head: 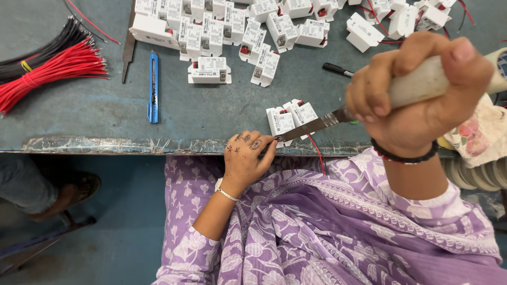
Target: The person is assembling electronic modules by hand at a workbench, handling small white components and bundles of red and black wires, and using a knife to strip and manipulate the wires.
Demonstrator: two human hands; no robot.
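My right hand (417, 95) is clenched around the pale handle of a soldering iron (317, 124), whose dark metal tip slants down to the left. My left hand (245, 155) rests at the table's front edge, its fingertips pinched just where the tip ends; what they pinch is too small to tell. Two white plastic boxes (290, 116) with a thin red wire lie right behind the iron's shaft.
A heap of white boxes (222, 26) fills the back of the grey-blue table (95, 105). Bundles of red and black wires (47, 66) lie at the left, with a blue utility knife (153, 87), a metal file and a black pen (338, 69). Someone's foot (53, 198) shows below left.
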